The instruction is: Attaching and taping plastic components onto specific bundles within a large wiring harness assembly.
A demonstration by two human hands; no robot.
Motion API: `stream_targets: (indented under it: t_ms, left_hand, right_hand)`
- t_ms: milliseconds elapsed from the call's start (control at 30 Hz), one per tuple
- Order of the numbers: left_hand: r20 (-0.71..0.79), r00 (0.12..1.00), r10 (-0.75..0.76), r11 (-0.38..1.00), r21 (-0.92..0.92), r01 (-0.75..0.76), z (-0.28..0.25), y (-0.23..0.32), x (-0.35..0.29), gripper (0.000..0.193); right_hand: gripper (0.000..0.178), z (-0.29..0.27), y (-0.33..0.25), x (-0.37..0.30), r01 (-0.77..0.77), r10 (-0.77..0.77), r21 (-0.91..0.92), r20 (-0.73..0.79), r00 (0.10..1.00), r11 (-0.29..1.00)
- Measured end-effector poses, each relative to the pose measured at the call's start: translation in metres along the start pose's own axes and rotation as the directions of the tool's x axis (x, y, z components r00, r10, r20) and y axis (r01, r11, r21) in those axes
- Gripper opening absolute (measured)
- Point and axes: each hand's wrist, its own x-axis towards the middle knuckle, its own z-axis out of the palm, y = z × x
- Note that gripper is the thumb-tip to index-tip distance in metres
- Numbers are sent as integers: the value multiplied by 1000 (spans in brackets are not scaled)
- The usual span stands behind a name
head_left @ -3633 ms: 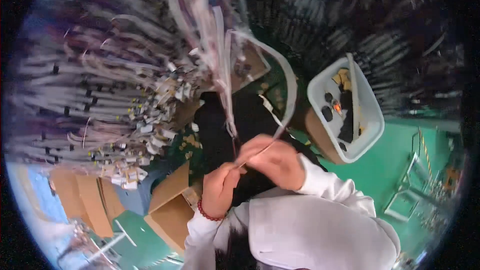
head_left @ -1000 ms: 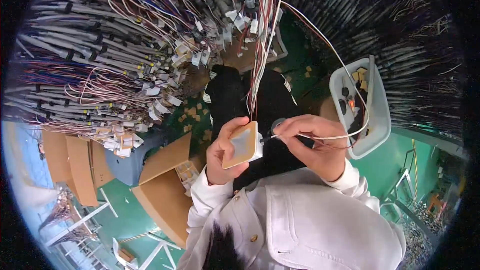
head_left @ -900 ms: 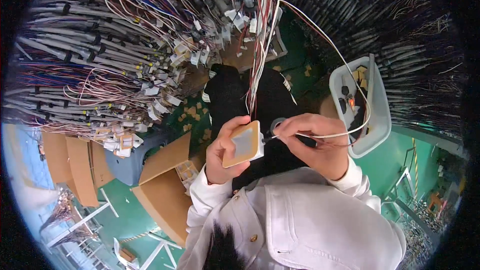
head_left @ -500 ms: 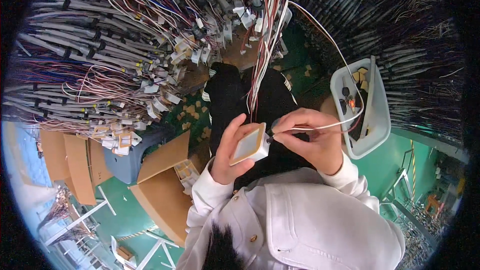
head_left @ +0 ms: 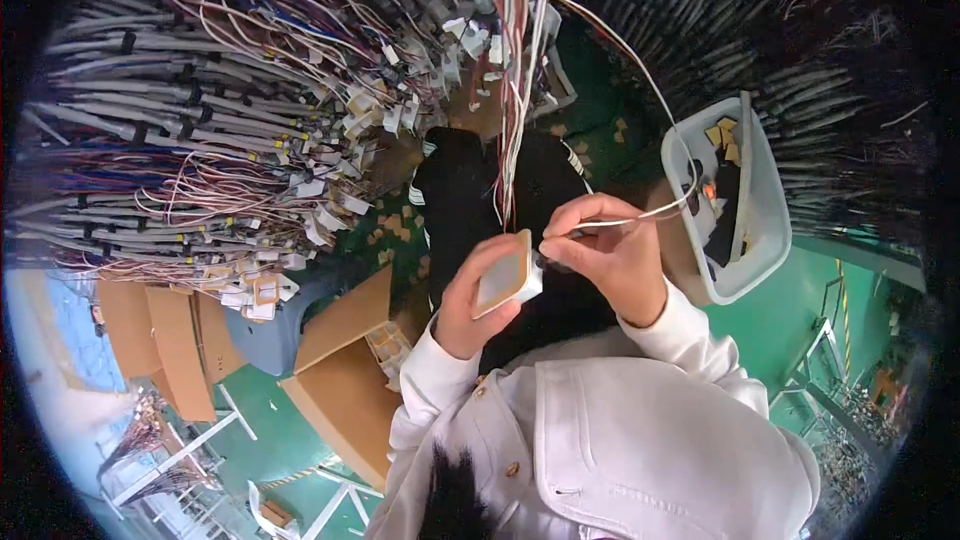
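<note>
A: Left hand?

B: Left hand point(head_left: 466, 306) has the white box point(head_left: 505, 280): fingers curled along the upper edge, thumb at the lower one, spread only as wide as the box.

A: Box position?

B: Over the lap, above the black trousers point(head_left: 458, 180), tilted. Tan-rimmed face, pale inside the rim.

A: Right hand?

B: Right hand point(head_left: 622, 265) is just beside the box's right side, thumb and index finger pinched together on the white wire point(head_left: 660, 212). Whether the fingertips touch the box (tiny dark patch there, too small) I can't make out.

A: Wire route?

B: From the pinch it runs right, bends up across the pale tub point(head_left: 772, 265) as seen here, then arcs back to the wire bundle point(head_left: 515, 90) at top centre. That bundle hangs down behind the box.

A: Tub contents?

B: Tan pieces point(head_left: 727, 135), dark pieces, something small and orange point(head_left: 710, 194), one long pale strip.

A: Person's left?

B: Heaped grey cables point(head_left: 155, 98), white connectors point(head_left: 325, 218) at their ends. Lower down, an open cardboard box point(head_left: 345, 405) beside a blue-grey plastic item point(head_left: 268, 342). Tan scraps point(head_left: 392, 228) scattered on the green floor point(head_left: 788, 290).

A: Sleeves?

B: White sleeves point(head_left: 435, 372), both arms.
</note>
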Motion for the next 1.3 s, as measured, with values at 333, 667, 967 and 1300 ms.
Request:
stream_targets:
  t_ms: [333, 667, 967, 1300]
  left_hand:
    - [227, 926, -301, 889, -285, 359, 1, -9, -3, 72]
    - [101, 971, -216, 975, -26, 219, 11, -20, -12, 33]
    - [-139, 917, -375, 902, 174, 395, 30, -40, -11, 25]
    - [-360, 930, 74, 877, 468, 112, 45, -17, -7, 15]
  right_hand:
    - [14, 9, 9, -5, 252, -268, -104, -193, 944, 962]
    - [9, -6, 28, -15, 511, -490, -472, 179, 853, 718]
    - [7, -12, 41, -24, 426, -430, -391, 80, 899, 816]
    - [13, -8, 29, -33, 198, -201, -50, -65, 977, 979]
